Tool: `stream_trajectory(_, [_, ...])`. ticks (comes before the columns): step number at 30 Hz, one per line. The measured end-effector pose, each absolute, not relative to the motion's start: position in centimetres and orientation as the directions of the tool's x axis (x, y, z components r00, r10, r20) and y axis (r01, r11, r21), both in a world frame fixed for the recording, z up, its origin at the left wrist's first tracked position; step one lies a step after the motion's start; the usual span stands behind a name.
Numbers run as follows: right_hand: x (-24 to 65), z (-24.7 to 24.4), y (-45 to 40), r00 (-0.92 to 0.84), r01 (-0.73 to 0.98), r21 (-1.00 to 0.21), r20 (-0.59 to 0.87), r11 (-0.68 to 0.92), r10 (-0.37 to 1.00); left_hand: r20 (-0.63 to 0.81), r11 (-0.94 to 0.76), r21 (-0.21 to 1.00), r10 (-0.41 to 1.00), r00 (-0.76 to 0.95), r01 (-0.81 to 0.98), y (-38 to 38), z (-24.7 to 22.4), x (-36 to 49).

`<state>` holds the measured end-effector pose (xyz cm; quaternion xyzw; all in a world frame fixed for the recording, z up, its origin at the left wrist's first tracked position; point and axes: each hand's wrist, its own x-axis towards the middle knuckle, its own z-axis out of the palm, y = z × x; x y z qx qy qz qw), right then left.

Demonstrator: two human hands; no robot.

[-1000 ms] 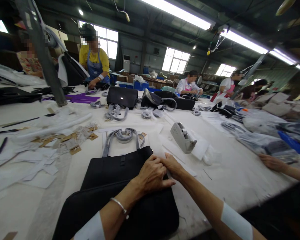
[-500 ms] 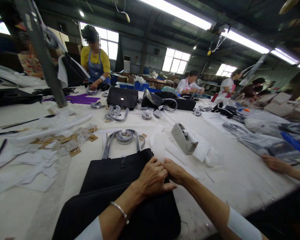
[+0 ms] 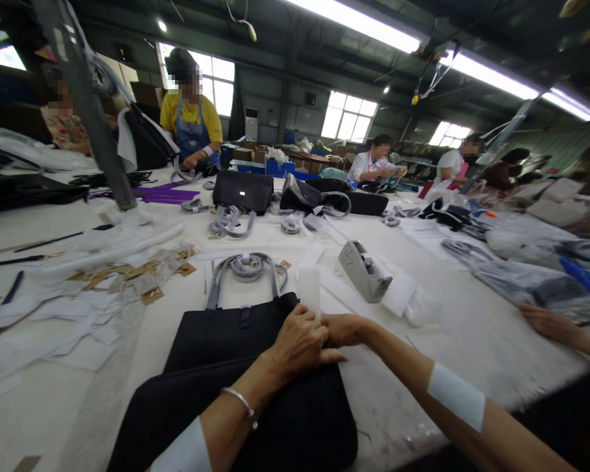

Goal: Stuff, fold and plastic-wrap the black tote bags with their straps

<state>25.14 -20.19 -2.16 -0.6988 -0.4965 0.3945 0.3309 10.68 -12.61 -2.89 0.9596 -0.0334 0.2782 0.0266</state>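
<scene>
A black handbag lies on the white table, its wrapped grey handles pointing away from me. My left hand rests at the bag's right upper edge, fingers bent, thumb sticking out to the right. Against it, my right hand is closed at the same edge. Both are beside a translucent white foam strip that stands up from the bag's corner. What the fingertips pinch is hidden. A larger black piece lies nearest me, under my left forearm.
A grey tape dispenser stands right of the bag. Brown tags and white papers lie left. Black bags stand farther back. Another person's hand rests at the right; other people work behind.
My right wrist has risen and its forearm has turned, showing more of the white sleeve patch. The foam strip shows more clearly between the hands. My left hand has barely moved.
</scene>
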Motion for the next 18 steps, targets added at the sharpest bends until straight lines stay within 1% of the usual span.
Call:
stream_trajectory(3, [24.4,-2.0,-20.8,0.151,0.334,-0.87,-0.33,-0.362,0.932,0.534,-0.998,0.06,0.04,0.844,0.009,-11.8,-2.5,10.8])
stream_trajectory(6, [23.0,-2.2,-21.0,0.231,0.234,-0.884,-0.354,-0.405,0.906,0.55,-0.991,0.078,0.134,0.824,0.109,-10.7,-2.1,10.8])
stream_trajectory(8, [22.3,-2.3,-20.8,0.3,0.19,-0.892,-0.346,-0.411,0.889,0.585,-0.969,0.141,0.246,0.773,0.201,-9.8,-2.0,10.6])
stream_trajectory(9, [22.0,-2.3,-20.7,0.321,0.178,-0.893,-0.345,-0.414,0.882,0.592,-0.945,0.201,0.327,0.737,0.258,-9.4,-2.0,10.5])
stream_trajectory(11, [21.9,-2.1,-20.3,0.331,0.175,-0.887,-0.356,-0.428,0.874,0.532,-0.861,0.343,0.507,0.678,0.375,-8.7,-2.0,10.3])
stream_trajectory(13, [22.1,-1.9,-19.9,0.312,0.196,-0.869,-0.383,-0.454,0.869,0.408,-0.776,0.42,0.624,0.667,0.47,-8.2,-1.8,10.2])
stream_trajectory(15, [22.7,-1.7,-19.4,0.285,0.227,-0.846,-0.416,-0.483,0.863,0.311,-0.733,0.438,0.666,0.677,0.52,-7.8,-1.5,10.3])
stream_trajectory(16, [23.0,-1.7,-19.2,0.272,0.244,-0.834,-0.431,-0.495,0.86,0.283,-0.719,0.452,0.677,0.679,0.528,-7.6,-1.3,10.3])
stream_trajectory(18, [23.6,-1.8,-18.7,0.239,0.287,-0.807,-0.462,-0.517,0.854,0.265,-0.681,0.52,0.702,0.661,0.515,-7.4,-1.1,10.5])
